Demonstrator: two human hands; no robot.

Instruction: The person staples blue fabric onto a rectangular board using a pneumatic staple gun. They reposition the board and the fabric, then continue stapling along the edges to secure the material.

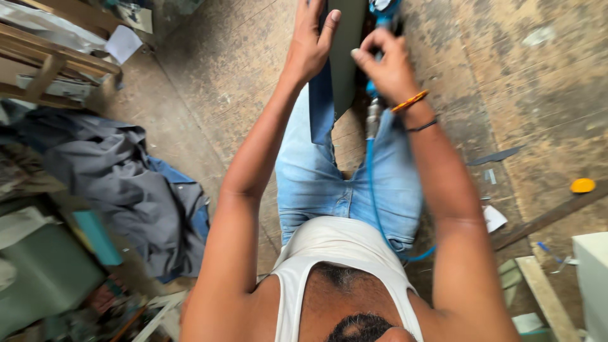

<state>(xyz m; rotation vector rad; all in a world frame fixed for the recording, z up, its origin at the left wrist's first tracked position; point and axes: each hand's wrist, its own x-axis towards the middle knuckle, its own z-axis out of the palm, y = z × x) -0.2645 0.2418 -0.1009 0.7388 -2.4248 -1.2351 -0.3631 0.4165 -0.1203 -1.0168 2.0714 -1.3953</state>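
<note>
My left hand rests flat, fingers spread, against the edge of a grey-green panel that stands between my knees near the top of the view. My right hand grips a blue air tool beside the panel's right edge. A blue hose runs from a metal fitting below that hand down across my jeans. An orange band and a dark band sit on my right wrist.
Worn wooden floor all around. A heap of grey and blue cloth lies at left, a wooden frame at top left. At right are a wooden strip, a yellow disc, paper scraps and a white block.
</note>
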